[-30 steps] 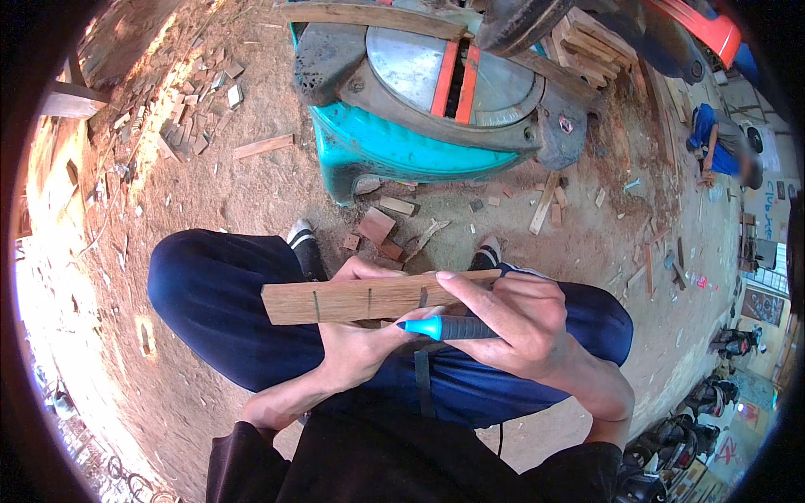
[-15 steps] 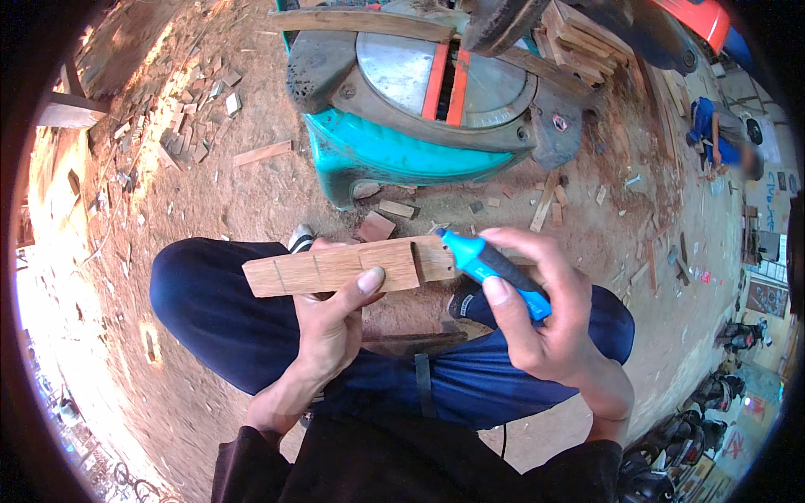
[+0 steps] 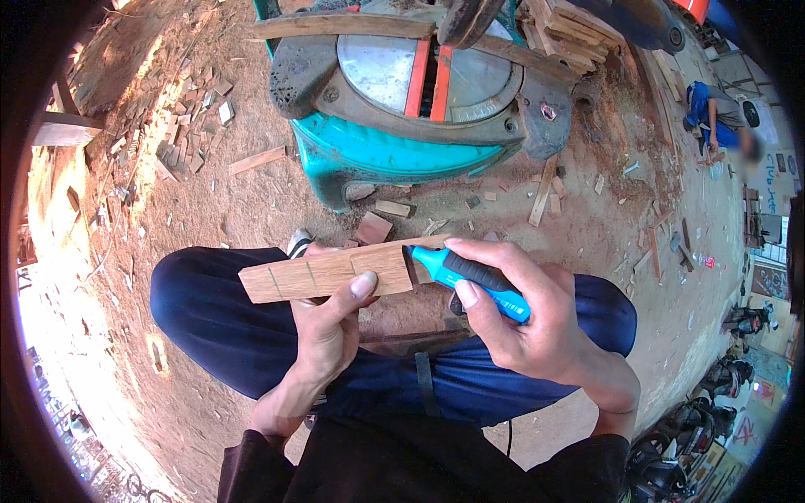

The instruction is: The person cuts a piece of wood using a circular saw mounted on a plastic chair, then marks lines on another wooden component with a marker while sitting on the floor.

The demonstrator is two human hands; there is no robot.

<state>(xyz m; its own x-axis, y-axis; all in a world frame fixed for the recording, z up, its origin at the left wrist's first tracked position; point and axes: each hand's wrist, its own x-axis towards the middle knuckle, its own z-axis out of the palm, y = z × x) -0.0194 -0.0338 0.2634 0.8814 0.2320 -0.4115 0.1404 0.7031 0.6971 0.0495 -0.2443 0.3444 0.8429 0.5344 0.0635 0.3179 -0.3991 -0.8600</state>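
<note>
My left hand [image 3: 329, 327] grips a short wooden block [image 3: 323, 273] over my lap, thumb pressed on its face. Several thin dark lines cross that face. Behind the block, a second wooden piece [image 3: 431, 241] sticks out to the right; most of it is hidden. In my right hand [image 3: 537, 318] is a blue marker [image 3: 482, 292] with a dark grip, held between thumb and fingers. Its tip points left, at the right end of the block where the second piece shows. Whether the tip touches wood I cannot tell.
Ahead stands a mitre saw with a teal base [image 3: 394, 155], a long wooden strip [image 3: 352, 28] lying across it. Stacked boards [image 3: 574, 38] are at its right. Wood offcuts [image 3: 374, 228] litter the dirt floor. Another person [image 3: 713, 117] crouches at the far right.
The marker has moved left and slightly down, its tip now at the block's right end. My left hand keeps its hold on the wood. The view has shifted slightly.
</note>
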